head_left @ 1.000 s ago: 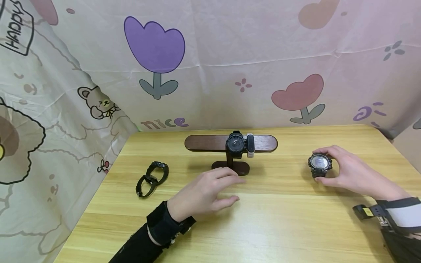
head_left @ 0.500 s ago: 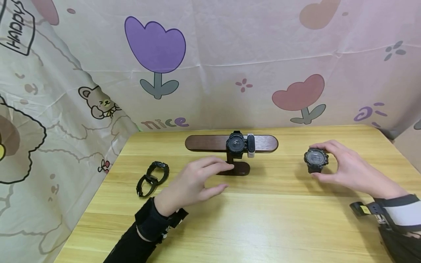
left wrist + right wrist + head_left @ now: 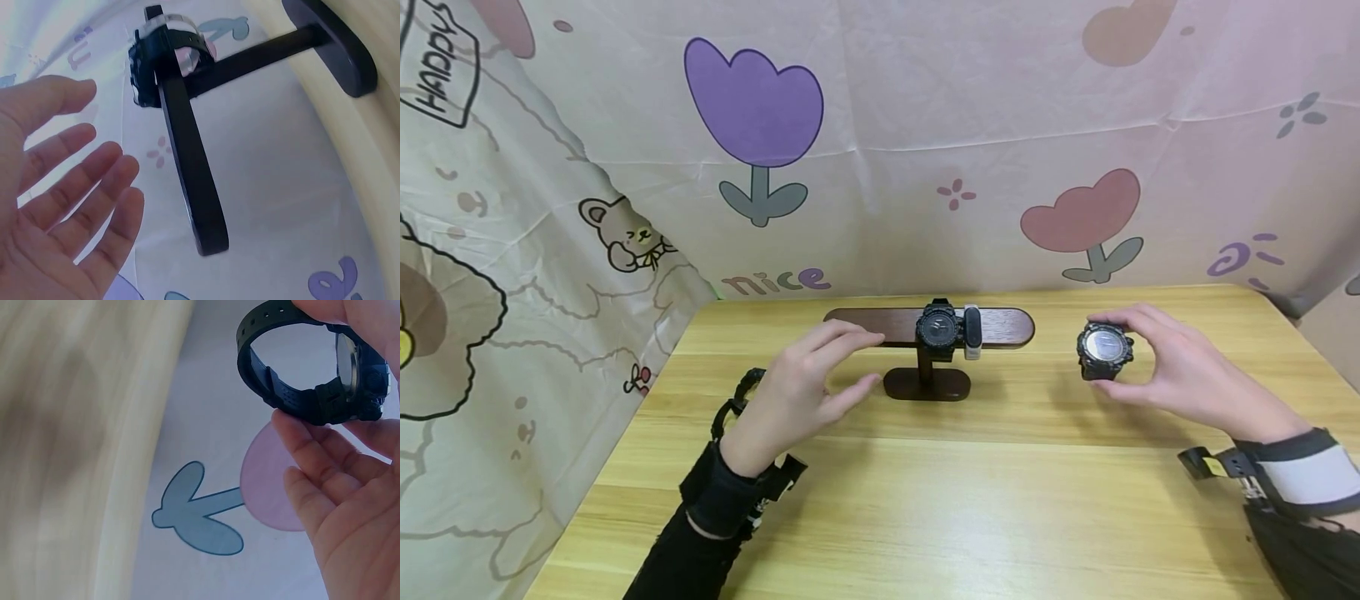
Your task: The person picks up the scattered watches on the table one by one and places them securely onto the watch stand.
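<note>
My right hand (image 3: 1176, 367) pinches a black digital watch (image 3: 1105, 343) between thumb and fingers, its face toward the head camera. In the right wrist view the strap of this watch (image 3: 281, 387) forms a buckled loop. My left hand (image 3: 797, 387) holds nothing; its fingers are spread and gently bent near the left end of a dark wooden watch stand (image 3: 865, 321). Around the bar of that stand sit a black watch (image 3: 938, 327) and, right beside it, a narrower band with a dark oval face (image 3: 972, 329). The left wrist view shows the bar end (image 3: 209, 231) apart from the left fingers.
Two black looped watches (image 3: 745, 387) lie on the table at the left, partly hidden behind the left hand. A printed cloth (image 3: 880, 167) hangs right behind the wooden table (image 3: 1000, 517) and along its left side.
My right hand has carried the watch leftward and slightly up. My left hand has drawn left and a little away, from before the stand's base to the bar's left end.
</note>
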`<state>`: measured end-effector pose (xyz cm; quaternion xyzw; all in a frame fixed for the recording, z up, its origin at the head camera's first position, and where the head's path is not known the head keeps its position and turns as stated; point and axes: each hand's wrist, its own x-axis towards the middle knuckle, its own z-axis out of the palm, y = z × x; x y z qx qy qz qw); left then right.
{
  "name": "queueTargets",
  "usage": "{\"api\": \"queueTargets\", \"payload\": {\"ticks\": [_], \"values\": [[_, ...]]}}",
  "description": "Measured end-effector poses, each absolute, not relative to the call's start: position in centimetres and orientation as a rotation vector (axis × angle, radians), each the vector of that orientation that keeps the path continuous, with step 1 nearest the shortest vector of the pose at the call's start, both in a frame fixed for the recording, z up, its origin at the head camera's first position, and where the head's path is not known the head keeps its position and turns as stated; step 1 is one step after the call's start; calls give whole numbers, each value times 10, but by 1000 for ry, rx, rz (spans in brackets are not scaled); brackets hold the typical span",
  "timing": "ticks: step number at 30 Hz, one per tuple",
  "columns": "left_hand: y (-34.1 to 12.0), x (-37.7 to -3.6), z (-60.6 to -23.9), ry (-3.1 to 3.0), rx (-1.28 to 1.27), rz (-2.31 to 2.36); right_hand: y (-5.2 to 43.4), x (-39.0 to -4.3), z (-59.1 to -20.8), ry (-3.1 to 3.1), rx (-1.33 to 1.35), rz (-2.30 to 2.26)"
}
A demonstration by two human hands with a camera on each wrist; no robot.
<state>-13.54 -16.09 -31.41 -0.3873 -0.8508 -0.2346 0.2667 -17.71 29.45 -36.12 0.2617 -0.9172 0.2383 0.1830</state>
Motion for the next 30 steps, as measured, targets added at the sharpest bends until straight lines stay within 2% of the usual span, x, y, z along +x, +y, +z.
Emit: {"api": "queueTargets", "payload": {"ticks": [16,30], "values": [[-179,-148,-317,-2419,-719,-588,269,-182,-342,-2486,821,686],[-183,-156,-325,-2464,-648,-607,249,-186,-332,-2423,900,724]]}}
